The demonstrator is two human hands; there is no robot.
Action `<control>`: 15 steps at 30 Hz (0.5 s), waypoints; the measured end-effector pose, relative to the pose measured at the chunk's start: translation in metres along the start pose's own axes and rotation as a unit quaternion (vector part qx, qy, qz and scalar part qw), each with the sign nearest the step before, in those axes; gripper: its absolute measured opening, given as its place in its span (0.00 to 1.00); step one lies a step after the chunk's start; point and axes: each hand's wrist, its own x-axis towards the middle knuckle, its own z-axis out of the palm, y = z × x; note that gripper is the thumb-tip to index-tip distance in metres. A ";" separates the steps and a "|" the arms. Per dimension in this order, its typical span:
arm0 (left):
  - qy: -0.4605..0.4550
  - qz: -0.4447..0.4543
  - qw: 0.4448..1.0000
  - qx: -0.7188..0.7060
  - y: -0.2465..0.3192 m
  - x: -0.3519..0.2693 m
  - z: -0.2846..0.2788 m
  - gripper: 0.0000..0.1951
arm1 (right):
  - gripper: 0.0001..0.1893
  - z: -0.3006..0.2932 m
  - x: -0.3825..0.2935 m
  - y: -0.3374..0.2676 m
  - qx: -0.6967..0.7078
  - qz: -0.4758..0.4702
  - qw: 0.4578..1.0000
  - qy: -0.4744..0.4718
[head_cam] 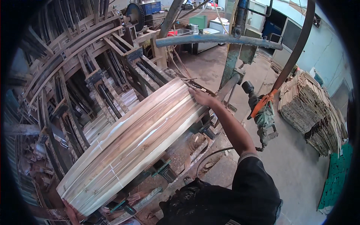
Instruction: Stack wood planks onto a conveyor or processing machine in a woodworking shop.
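A long panel of several wooden boards laid edge to edge point(132, 146) lies across the clamp machine before me, with white streaks, apparently glue, along some joints. My right hand point(201, 97) rests against the panel's far upper end, its fingers at the end edge and the palm partly over the corner. At the opposite, lower left end, my left hand point(70, 212) touches the end of the boards; only part of it shows. Whether either hand grips the wood cannot be told. Screw clamps with threaded rods point(109, 101) extend beyond the panel's far side.
A pneumatic tool point(261, 118) hangs by an orange tie from a dark bar at my right. A blue metal pipe point(219, 40) crosses above the panel's upper end. Stacked wood strips point(306, 104) stand on the floor farther right. A hose point(208, 157) curves near my right arm.
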 end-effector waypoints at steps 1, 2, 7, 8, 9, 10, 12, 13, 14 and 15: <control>-0.003 -0.007 1.000 0.007 0.009 0.000 0.008 0.31 | 0.35 -0.006 -0.004 -0.006 0.015 0.009 1.000 -0.006; -0.005 -0.014 1.000 0.011 0.017 -0.003 0.014 0.31 | 0.36 -0.005 0.005 0.014 -0.018 0.060 0.998 -0.007; -0.006 -0.042 0.999 0.029 0.057 -0.016 0.025 0.32 | 0.37 -0.013 0.016 -0.018 0.094 0.055 0.994 -0.013; -0.007 -0.046 0.998 0.030 0.063 -0.017 0.029 0.32 | 0.37 -0.012 0.034 -0.001 0.162 0.072 0.983 -0.045; -0.007 -0.049 0.998 0.034 0.069 -0.018 0.028 0.32 | 0.37 -0.010 0.041 -0.009 0.231 0.088 0.966 -0.081; -0.006 -0.053 0.998 0.037 0.074 -0.019 0.028 0.33 | 0.37 -0.010 0.039 -0.017 0.174 0.133 0.974 -0.064; -0.007 -0.061 0.997 0.041 0.082 -0.024 0.029 0.34 | 0.36 -0.010 0.038 -0.016 0.179 0.132 0.972 -0.080; -0.006 -0.066 0.997 0.042 0.085 -0.027 0.029 0.34 | 0.36 -0.011 0.038 -0.017 0.183 0.134 0.969 -0.097; -0.003 -0.074 0.996 0.042 0.089 -0.029 0.029 0.34 | 0.35 -0.012 0.041 -0.018 0.178 0.150 0.968 -0.098; -0.007 -0.080 0.996 0.046 0.092 -0.032 0.029 0.35 | 0.35 -0.011 0.042 -0.014 0.178 0.151 0.968 -0.097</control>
